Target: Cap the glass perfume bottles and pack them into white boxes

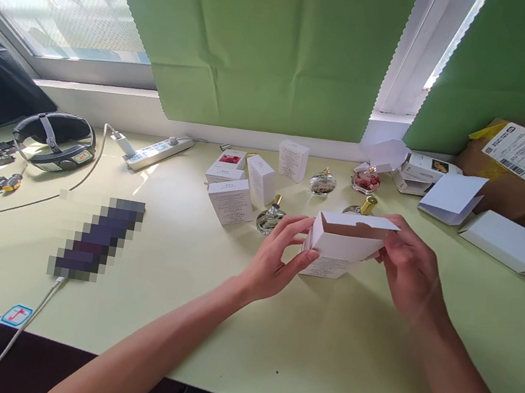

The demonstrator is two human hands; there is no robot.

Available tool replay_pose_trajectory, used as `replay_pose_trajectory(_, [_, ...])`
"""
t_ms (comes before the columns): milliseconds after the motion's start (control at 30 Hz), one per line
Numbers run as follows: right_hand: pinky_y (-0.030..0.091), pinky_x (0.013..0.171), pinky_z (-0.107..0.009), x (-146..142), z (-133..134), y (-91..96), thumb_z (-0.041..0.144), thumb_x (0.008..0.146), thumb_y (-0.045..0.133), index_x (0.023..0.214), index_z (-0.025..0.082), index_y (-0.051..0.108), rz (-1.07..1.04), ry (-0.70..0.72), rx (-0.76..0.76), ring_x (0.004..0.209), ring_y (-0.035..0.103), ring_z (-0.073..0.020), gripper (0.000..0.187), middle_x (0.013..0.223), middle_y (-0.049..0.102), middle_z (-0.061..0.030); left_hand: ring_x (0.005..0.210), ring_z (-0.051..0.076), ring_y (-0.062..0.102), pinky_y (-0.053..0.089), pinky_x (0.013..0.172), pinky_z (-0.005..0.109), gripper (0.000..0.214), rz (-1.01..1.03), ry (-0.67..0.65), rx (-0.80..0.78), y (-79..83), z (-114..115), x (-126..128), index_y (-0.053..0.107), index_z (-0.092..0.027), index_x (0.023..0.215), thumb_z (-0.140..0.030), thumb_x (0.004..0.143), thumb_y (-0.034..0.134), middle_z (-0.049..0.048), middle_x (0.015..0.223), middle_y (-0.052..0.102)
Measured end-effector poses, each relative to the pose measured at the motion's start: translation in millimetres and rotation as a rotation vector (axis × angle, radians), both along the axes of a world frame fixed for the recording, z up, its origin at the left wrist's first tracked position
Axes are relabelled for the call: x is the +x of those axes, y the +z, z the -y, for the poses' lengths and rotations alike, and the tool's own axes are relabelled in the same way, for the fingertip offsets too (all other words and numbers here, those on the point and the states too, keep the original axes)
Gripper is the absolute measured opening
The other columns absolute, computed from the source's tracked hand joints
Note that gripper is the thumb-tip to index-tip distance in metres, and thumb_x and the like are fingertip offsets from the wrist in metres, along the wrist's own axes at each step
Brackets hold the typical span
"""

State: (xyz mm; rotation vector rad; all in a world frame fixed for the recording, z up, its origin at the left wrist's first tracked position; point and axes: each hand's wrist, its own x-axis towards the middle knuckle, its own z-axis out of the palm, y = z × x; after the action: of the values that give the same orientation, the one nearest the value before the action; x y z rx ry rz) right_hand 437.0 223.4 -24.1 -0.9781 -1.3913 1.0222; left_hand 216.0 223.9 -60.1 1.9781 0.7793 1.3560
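Both hands hold a small white carton [342, 247] just above the pale green desk [325, 361], in front of a cluster of perfume bottles and boxes. The left hand [277, 259] grips the carton's left end, thumb pressed on the near face and fingers wrapped over the far side. The right hand [406, 267] pinches the right end, fingertips closed on the edge by the open top flap [363, 221], which stands lifted and points toward the window. The carton's long axis runs left to right between the two hands, its open mouth turned up and away from the person. Both hands are in contact, so neither is nearer; the flap lies closest to the right fingertips.

Just behind the carton stands a gold-capped perfume bottle [270, 214], with closed white boxes [231, 201] to its left. Right of the carton lie flattened white cartons [509, 242], and beyond them a brown parcel [522, 176]. Far left of the carton sit a power strip [156, 152] and a head strap [55, 142].
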Motion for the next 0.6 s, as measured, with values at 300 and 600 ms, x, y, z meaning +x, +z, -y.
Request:
replay_pose_trajectory(300, [0.048, 0.064, -0.025, 0, -6, -12.0, 0.035, 0.086, 0.068, 0.104, 0.032, 0.061, -0.020, 0.057, -0.028, 0.089, 0.053, -0.0178, 0.020, 0.097, 0.054, -0.0012, 0.119, 0.022, 0.055, 0.053, 0.098, 0.039, 0.040, 0.074, -0.059, -0.172, -1.1, 2, 0, 0.046, -0.029, 0.139, -0.037, 0.099, 0.051, 0.0095, 0.131, 0.052])
replay_pose_trajectory(600, [0.049, 0.069, -0.028, -4, -3, -11.6, 0.026, 0.086, 0.070, 0.108, 0.034, 0.059, 0.026, 0.126, 0.031, 0.092, 0.054, -0.0186, 0.026, 0.097, 0.052, -0.0018, 0.118, 0.022, 0.058, 0.050, 0.100, 0.039, 0.035, 0.116, -0.071, -0.269, 0.2, 5, 2, 0.048, -0.027, 0.134, -0.034, 0.099, 0.052, 0.0102, 0.134, 0.056])
